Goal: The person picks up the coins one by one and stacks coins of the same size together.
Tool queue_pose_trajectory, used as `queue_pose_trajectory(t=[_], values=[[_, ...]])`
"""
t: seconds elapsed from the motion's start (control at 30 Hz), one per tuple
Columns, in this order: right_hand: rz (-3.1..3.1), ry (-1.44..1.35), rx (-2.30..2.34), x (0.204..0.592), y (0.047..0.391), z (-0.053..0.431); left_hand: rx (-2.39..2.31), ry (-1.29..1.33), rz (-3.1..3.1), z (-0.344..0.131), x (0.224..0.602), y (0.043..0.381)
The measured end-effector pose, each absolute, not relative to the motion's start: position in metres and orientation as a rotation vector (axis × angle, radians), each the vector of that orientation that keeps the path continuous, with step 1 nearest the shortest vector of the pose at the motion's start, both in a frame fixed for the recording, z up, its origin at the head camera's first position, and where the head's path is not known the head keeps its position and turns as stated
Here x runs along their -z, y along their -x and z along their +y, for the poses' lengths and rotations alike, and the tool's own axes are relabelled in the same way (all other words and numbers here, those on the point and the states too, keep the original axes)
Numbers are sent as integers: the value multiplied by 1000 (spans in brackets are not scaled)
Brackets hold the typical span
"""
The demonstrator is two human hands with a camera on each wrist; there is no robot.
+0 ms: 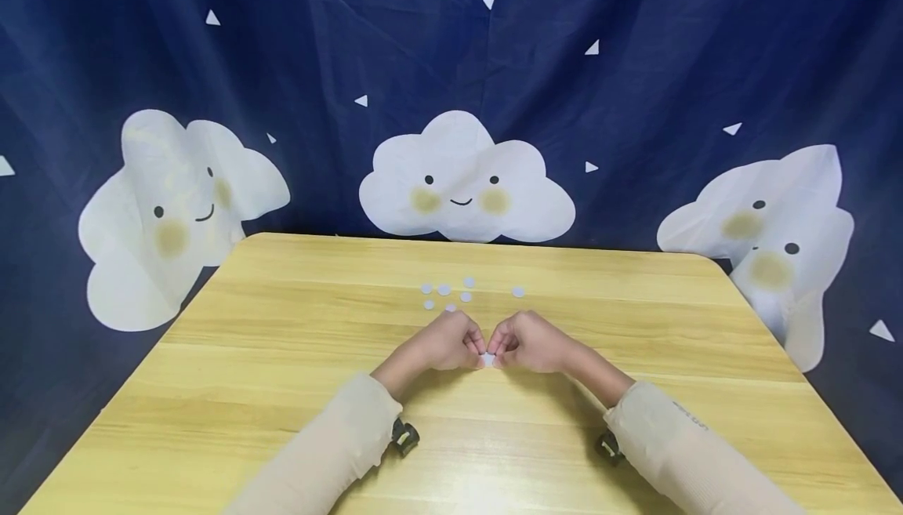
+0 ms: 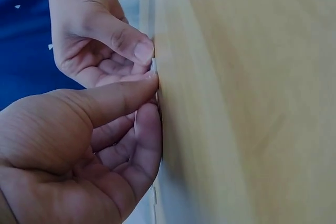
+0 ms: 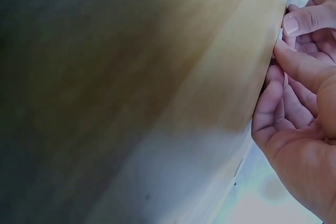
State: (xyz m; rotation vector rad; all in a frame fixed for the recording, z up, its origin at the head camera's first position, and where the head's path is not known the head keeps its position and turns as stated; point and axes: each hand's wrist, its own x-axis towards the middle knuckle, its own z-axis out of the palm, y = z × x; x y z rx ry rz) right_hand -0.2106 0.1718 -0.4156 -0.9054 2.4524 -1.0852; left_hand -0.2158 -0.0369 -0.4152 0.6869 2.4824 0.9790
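A small white disc (image 1: 488, 359) is pinched from both sides at the middle of the wooden table (image 1: 451, 452). My left hand (image 1: 450, 341) grips its left side between thumb and curled fingers. On the opposite side my right hand (image 1: 534, 342) pinches it likewise. The two hands nearly meet. In the left wrist view a thin pale edge of the disc (image 2: 154, 65) shows between the thumb tips, low at the tabletop. The right wrist view shows that edge (image 3: 280, 33) too; the fingers hide most of it.
Several more white discs (image 1: 444, 290) lie scattered just beyond my left hand. One separate disc (image 1: 518, 292) lies beyond my right hand. A dark blue curtain (image 1: 451, 37) with printed clouds hangs behind the table's far edge.
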Motion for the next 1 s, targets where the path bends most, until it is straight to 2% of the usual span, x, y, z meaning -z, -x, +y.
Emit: queue_pose_trajectory(t=[1.0], values=[[2388, 945, 1073, 410, 222, 182, -1022, -705, 2495, -39, 419, 213]])
